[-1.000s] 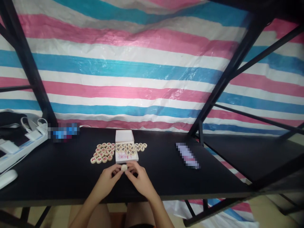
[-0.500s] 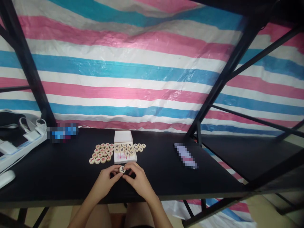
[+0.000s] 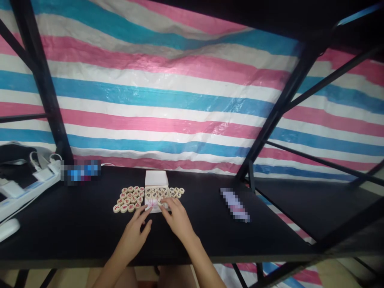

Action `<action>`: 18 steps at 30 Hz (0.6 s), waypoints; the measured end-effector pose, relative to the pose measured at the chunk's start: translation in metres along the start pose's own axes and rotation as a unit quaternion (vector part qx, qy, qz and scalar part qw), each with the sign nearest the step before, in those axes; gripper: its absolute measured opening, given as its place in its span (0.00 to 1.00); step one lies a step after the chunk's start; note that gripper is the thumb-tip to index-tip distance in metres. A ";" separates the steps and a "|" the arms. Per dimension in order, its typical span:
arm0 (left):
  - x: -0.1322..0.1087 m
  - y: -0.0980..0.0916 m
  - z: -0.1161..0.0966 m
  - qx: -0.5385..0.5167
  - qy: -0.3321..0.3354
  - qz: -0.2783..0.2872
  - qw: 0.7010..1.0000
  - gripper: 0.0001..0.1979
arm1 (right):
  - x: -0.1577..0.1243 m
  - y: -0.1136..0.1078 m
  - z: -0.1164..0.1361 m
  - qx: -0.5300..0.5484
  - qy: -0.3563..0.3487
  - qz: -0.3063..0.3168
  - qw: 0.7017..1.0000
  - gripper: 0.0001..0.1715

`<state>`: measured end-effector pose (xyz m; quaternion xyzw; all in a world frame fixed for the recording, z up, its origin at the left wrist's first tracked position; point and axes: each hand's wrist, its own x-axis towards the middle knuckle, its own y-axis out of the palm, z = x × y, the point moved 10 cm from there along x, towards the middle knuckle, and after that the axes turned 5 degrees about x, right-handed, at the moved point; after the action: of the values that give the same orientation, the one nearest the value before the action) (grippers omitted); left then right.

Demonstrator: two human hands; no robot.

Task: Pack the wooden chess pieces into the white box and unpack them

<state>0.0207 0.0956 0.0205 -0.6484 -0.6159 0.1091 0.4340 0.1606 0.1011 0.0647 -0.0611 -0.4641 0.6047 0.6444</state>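
An opened white box (image 3: pixel 153 209) lies on the black table, its lid (image 3: pixel 156 178) folded back. Rows of round Chinese chess pieces with black characters (image 3: pixel 159 190) fill the far part of the box. My right hand (image 3: pixel 177 218) reaches over the box's near right part, thumb and fingers pinching a chess piece (image 3: pixel 160 203) there. Beside the box's near left corner, my left hand (image 3: pixel 136 230) has its fingers apart and holds nothing. Red-lettered chess pieces (image 3: pixel 131 196) stand in rows left of the box. A few black-lettered pieces (image 3: pixel 179 195) lie at its right side.
A blurred pale oblong item (image 3: pixel 235 205) lies to the right on the table (image 3: pixel 240 240). At the left are a power strip (image 3: pixel 45 182) with plugs and a white rounded object (image 3: pixel 9 229). Striped sheeting (image 3: pixel 162 108) hangs behind, between black frame posts.
Both hands held a chess piece at the box's near edge before. My left hand has let go and opened, while my right has carried the piece forward into the box. The camera view has tilted slightly.
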 end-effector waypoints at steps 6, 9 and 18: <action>0.001 0.013 0.004 0.083 0.023 0.020 0.996 0.16 | 0.040 0.036 -0.007 -0.127 -0.020 0.141 0.982 0.07; 0.001 0.012 0.005 0.089 0.016 0.019 0.996 0.16 | 0.044 0.047 -0.008 -0.173 -0.042 0.173 0.969 0.06; 0.000 0.014 0.004 0.090 0.015 0.033 0.995 0.15 | 0.041 0.053 -0.009 -0.202 -0.059 0.178 0.961 0.10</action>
<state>0.0282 0.0996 0.0085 -0.6283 -0.5755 0.1684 0.4957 0.1211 0.1533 0.0470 -0.2361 -0.5951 0.6058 0.4724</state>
